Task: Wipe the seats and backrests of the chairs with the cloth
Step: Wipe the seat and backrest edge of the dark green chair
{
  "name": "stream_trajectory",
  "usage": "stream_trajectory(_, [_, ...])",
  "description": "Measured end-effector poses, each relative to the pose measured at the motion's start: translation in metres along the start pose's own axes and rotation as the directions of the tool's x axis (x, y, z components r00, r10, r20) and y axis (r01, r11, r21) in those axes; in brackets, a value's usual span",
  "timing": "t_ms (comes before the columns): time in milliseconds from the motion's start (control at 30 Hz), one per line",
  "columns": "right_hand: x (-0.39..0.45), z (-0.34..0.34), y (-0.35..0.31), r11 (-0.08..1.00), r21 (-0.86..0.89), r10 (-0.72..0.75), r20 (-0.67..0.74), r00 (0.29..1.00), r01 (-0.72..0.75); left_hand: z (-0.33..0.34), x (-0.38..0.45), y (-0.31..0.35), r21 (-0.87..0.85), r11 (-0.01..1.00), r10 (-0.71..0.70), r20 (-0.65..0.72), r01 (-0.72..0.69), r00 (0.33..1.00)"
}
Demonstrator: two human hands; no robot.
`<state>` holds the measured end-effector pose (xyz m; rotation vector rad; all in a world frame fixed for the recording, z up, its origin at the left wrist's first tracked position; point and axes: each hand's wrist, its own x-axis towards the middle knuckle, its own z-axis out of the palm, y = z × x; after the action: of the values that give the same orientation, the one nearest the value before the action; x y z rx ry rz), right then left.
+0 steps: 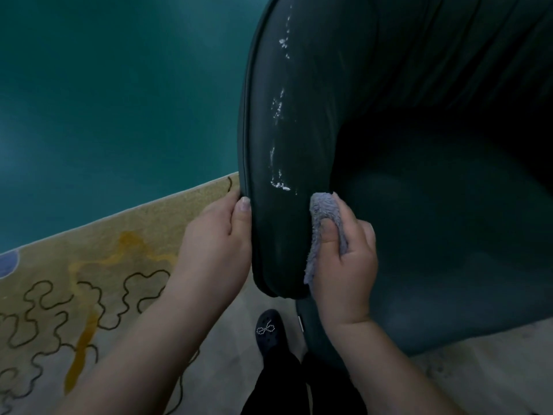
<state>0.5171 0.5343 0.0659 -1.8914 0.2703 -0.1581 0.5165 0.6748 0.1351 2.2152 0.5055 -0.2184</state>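
Note:
A dark green upholstered chair (419, 145) fills the right half of the view, its curved backrest rim (281, 130) running down the middle with a line of white specks on it. My left hand (218, 235) grips the outer edge of the rim near its lower end, thumb on the front face. My right hand (344, 253) holds a grey fluffy cloth (324, 211) bunched in its fingers and presses it against the inner side of the rim, just below the lowest white specks. The seat (449, 265) lies dark to the right of that hand.
A teal floor (119, 100) spreads to the left. A beige rug (104, 280) with black squiggles and yellow patches lies under me. My dark shoe (270, 333) and dark trouser legs stand just below the chair's lower edge.

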Motion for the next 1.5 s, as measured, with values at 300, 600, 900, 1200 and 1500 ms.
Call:
stream_trajectory(300, [0.039, -0.003, -0.006, 0.998, -0.062, -0.008, 0.053, 0.999, 0.011, 0.007, -0.009, 0.007, 0.045, 0.999, 0.020, -0.017, -0.019, 1.000])
stream_trajectory(600, [0.060, 0.021, -0.038, 0.965, -0.032, -0.242, 0.287, 0.927, 0.261, 0.011, -0.010, 0.007, 0.109, 0.994, 0.033, -0.024, -0.030, 0.999])
stream_trajectory(900, [0.065, 0.021, -0.055, 0.886, -0.191, -0.349, 0.326, 0.879, 0.423, 0.010, -0.001, 0.004, 0.132, 0.989, 0.078, -0.031, -0.073, 0.996])
stream_trajectory(1200, [0.059, 0.025, -0.035, 0.913, -0.129, -0.341, 0.278, 0.898, 0.387, -0.002, 0.024, 0.000, 0.057, 0.989, 0.136, 0.036, -0.138, 0.990])
stream_trajectory(1500, [0.072, 0.052, -0.061, 0.975, -0.047, -0.214, 0.097, 0.972, 0.219, -0.035, 0.092, -0.002, 0.120, 0.946, 0.270, 0.218, -0.301, 0.938])
